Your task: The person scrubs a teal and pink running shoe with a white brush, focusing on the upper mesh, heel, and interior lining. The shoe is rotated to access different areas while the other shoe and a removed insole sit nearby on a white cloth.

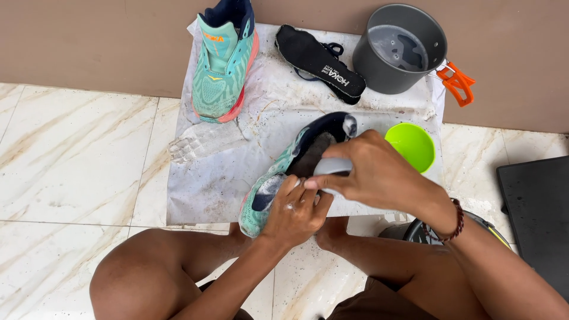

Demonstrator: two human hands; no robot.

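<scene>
My left hand [294, 214] grips the front of a teal running shoe [278, 178] that lies tilted on a white plastic sheet [207, 189]. My right hand [379, 172] is closed around a small grey object [332, 166], held against the shoe's dark opening. What the grey object is cannot be told. The matching teal shoe with an orange-pink sole [222, 59] stands at the sheet's far end. A black insole [320, 60] lies beside it on dark laces.
A grey pot [400, 50] with water and an orange folding handle [458, 83] stands at the back right. A lime-green bowl [412, 144] sits right of my hands. A clear plastic piece [201, 141] lies left. A black mat [536, 213] lies at the right. My bare knees are below.
</scene>
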